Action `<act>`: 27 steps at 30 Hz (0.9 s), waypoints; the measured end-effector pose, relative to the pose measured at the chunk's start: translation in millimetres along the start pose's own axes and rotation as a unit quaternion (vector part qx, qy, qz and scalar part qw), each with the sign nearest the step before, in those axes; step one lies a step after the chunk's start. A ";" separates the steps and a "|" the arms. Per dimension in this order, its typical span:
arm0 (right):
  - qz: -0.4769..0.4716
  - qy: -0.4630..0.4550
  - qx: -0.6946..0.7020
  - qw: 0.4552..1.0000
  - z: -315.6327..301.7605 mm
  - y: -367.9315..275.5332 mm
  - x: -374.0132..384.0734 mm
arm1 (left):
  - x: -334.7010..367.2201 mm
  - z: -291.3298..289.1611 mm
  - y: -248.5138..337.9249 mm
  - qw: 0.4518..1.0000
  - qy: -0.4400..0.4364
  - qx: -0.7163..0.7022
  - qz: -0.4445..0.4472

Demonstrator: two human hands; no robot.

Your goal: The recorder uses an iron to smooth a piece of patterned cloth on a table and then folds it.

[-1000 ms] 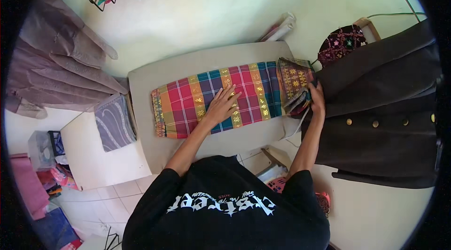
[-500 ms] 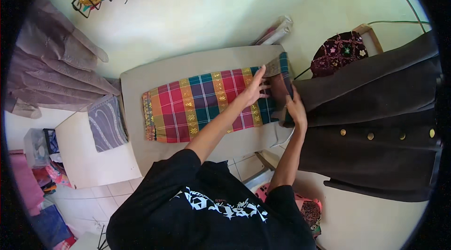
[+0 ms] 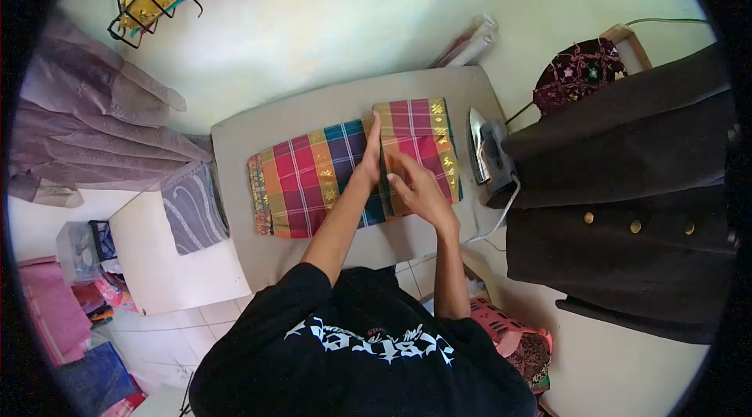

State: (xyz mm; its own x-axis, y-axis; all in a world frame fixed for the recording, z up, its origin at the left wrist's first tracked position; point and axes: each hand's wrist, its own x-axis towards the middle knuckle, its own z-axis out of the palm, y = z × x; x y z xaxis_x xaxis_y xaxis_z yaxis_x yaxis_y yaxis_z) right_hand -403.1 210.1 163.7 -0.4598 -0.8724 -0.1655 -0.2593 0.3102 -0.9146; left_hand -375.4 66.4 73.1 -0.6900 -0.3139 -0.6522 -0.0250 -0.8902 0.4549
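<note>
A plaid cloth (image 3: 301,182) in red, green, navy and gold lies on a beige padded board (image 3: 235,131). Its right part is folded back over itself, and a dark edge of the flap stands up near the middle. Along that edge my left hand (image 3: 372,157) rests on its side, fingers stretched out and palm toward the flap. My right hand (image 3: 423,191) reaches over the flap, thumb and fingers bent at its edge; the fingertips are partly hard to make out. Just right of the cloth stands an iron (image 3: 492,157) with a pale cord.
Dark trousers or a similar dark garment (image 3: 603,182) with gold buttons hangs at the right. A folded grey cloth (image 3: 192,209) lies on a white table (image 3: 149,268) at the left. Behind the board are a wall and a plastic-wrapped roll (image 3: 470,39). A pink basket (image 3: 509,331) sits below right.
My right hand has brought the cloth's right end over to the left, laying it on the rest. My left hand has shifted left. The iron, hidden before, now shows.
</note>
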 end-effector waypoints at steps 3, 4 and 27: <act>-0.087 0.222 -0.176 0.955 4.5 34.1 -11.8 | -0.9 -14.0 -2.9 0.995 -0.097 0.000 -0.002; -0.006 0.231 -0.133 0.964 3.7 35.9 -17.9 | 6.2 -25.9 0.0 0.993 -0.099 -0.037 -0.042; -0.067 0.332 -0.323 0.884 2.0 148.6 -75.4 | -81.1 -61.6 -30.0 0.804 0.001 0.479 0.351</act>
State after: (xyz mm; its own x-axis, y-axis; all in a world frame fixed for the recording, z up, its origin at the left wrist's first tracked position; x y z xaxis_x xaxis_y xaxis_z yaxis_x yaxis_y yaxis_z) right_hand -405.2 321.2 39.6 -0.7294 -0.5707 0.3771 -0.6815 0.5587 -0.4726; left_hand -274.2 98.3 75.0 -0.7770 -0.6287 -0.0313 -0.1765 0.1700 0.9695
